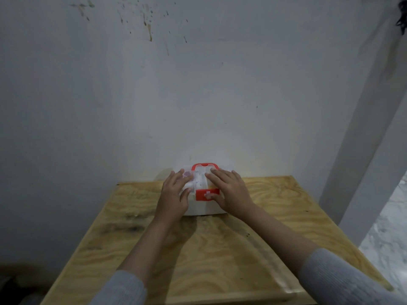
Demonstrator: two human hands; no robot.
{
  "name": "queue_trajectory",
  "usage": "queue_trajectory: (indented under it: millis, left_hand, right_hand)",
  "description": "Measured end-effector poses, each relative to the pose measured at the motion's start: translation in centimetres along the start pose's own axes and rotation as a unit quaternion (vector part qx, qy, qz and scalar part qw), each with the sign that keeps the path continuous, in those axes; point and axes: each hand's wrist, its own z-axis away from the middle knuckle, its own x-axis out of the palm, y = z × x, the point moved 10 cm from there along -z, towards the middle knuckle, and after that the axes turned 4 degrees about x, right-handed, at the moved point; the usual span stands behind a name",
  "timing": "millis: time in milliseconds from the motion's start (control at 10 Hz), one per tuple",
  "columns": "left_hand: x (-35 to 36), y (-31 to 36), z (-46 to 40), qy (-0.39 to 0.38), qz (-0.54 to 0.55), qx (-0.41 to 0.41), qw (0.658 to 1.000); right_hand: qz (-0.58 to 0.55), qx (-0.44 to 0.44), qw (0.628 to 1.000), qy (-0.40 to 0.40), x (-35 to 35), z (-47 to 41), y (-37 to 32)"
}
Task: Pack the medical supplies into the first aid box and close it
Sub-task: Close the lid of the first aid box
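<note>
The first aid box (203,203) sits at the far edge of the plywood table (198,249), against the wall. The left hand (174,194) lies spread on the clear lid (199,179), steadying it, while the right hand (229,190), fingers flat, thumbs the red latch (201,194), apparently to snap it closed.

The left hand (174,194) and the right hand (229,190) lay flat over the first aid box (203,205), hiding most of its clear lid. What showed through the lid between the hands was blurred beyond telling. The right thumb covered part of the red latch (203,194). Both grey sleeves (343,280) were cut off by the bottom edge.
</note>
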Motion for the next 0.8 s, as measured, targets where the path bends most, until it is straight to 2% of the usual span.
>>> queue_trajectory:
  millis: [300, 500, 600, 700, 800]
  left_hand:
    - [0.9, -0.6, -5.2, -0.063, -0.075, -0.015, 0.995]
    - [1.6, 0.0, -6.3, -0.115, -0.165, -0.044, 0.979]
    - [1.5, 0.2, -5.8, -0.170, -0.218, -0.074, 0.958]
    - [0.3, 1.2, -3.5, -0.134, -0.201, -0.084, 0.967]
    - [0.8, 1.3, 4.4, -0.059, -0.126, 0.003, 0.990]
  right_hand:
    - [-0.014, 0.113, 0.985, -0.130, 2.9, -4.1, 1.8]
    - [0.009, 0.157, 0.977, -0.147, 3.3, -4.6, 1.6]
    - [0.061, 0.174, 0.972, -0.147, 2.8, -3.6, 0.4]
    - [-0.039, 0.195, 0.979, -0.053, -1.2, -2.9, -1.4]
    - [-0.235, 0.157, 0.918, 0.280, -11.6, -0.4, -2.3]
